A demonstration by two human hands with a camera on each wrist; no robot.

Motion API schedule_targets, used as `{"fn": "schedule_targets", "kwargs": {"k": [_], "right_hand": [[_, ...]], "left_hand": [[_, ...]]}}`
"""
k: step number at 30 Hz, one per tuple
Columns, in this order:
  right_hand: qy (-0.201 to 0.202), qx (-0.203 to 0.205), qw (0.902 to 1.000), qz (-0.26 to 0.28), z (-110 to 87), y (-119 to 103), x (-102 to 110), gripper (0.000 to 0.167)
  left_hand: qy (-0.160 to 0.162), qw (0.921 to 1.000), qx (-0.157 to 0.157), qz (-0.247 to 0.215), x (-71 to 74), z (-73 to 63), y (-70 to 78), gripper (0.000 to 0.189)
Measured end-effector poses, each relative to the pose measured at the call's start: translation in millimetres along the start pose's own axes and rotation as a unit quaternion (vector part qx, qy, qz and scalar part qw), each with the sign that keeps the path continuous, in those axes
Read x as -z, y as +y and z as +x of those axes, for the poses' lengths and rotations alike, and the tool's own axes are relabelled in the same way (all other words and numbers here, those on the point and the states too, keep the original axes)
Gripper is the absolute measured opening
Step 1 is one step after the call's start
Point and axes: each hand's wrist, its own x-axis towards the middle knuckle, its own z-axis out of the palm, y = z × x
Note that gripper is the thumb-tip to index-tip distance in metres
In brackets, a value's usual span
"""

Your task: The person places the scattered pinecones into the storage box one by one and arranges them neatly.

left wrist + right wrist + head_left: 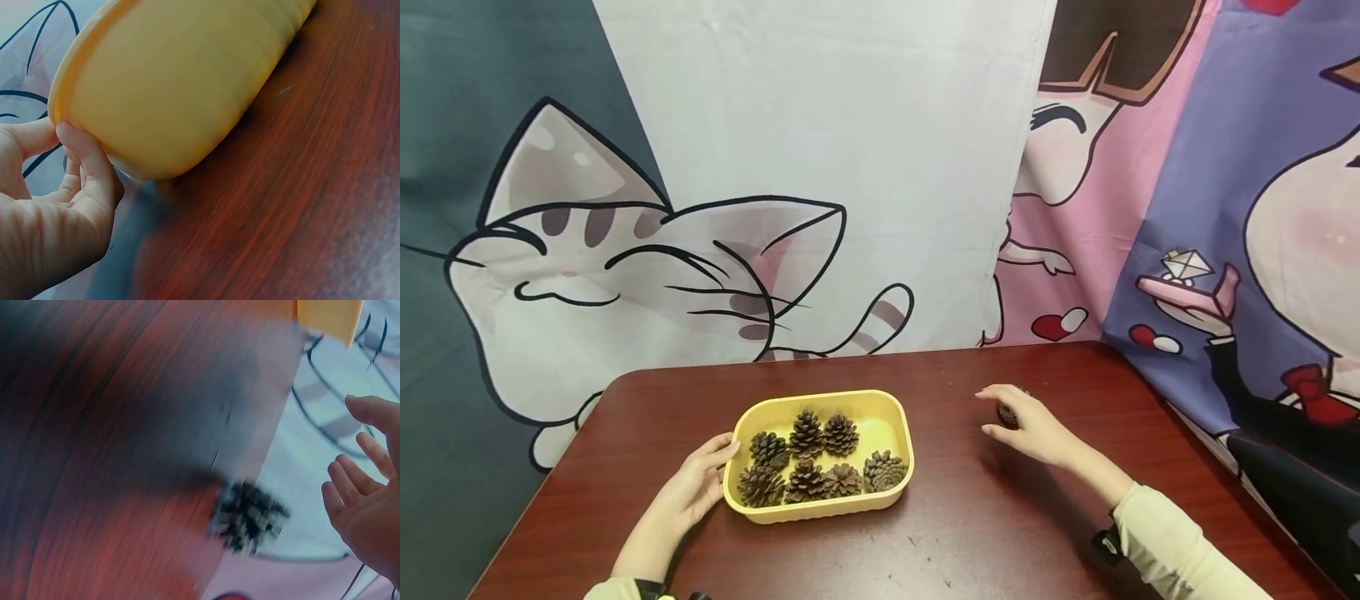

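A yellow plastic basket stands on the table with several brown pine cones inside it. My left hand pinches the rim at its left end, and the left wrist view shows the thumb on the outer wall of the basket. To the right of the basket, my right hand hovers above the table, fingers apart, holding nothing. One loose pine cone lies just beyond this hand, partly hidden by it. In the right wrist view that pine cone is blurred and apart from the fingers.
The dark red wooden table ends at a back edge against a hanging cloth printed with cartoon figures. At the far right, beside the table's edge, is a dark object whose kind I cannot tell.
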Motion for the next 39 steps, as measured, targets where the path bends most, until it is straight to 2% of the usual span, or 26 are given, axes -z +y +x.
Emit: {"fn": "schedule_targets", "kwargs": {"k": [6, 12, 21, 25, 28, 33, 39], "right_hand": [[0.048, -0.031, 0.9982, -0.019, -11.0, 29, 13, 0.044], [0.059, -0.063, 0.996, -0.023, -17.5, 43, 22, 0.044], [0.038, -0.136, 0.99, -0.005, -24.1, 55, 16, 0.055], [0.015, -0.207, 0.976, 0.067, -23.5, 58, 12, 0.061], [0.004, -0.243, 0.9643, 0.104, -21.4, 61, 10, 0.067], [0.004, -0.262, 0.9596, 0.103, -20.1, 65, 4, 0.071], [-0.003, -0.275, 0.9569, 0.094, -19.8, 68, 0, 0.065]], "left_hand": [[-0.008, 1.0, 0.0, -0.003, -0.3, -1.9, 0.4, 0.006], [-0.024, 0.9997, -0.004, -0.004, 0.1, -0.6, 0.5, 0.006], [-0.032, 0.9993, -0.014, -0.015, 0.9, -2.2, -0.5, 0.006], [-0.033, 0.999, -0.021, -0.02, 1.4, -1.3, -1.9, 0.007], [-0.029, 0.9991, -0.025, -0.019, 2.0, -0.5, -3.2, 0.01], [-0.026, 0.9992, -0.025, -0.016, 2.7, 0.2, -5.0, 0.011], [-0.027, 0.9992, -0.025, -0.019, 3.4, 0.2, -4.6, 0.01]]}}
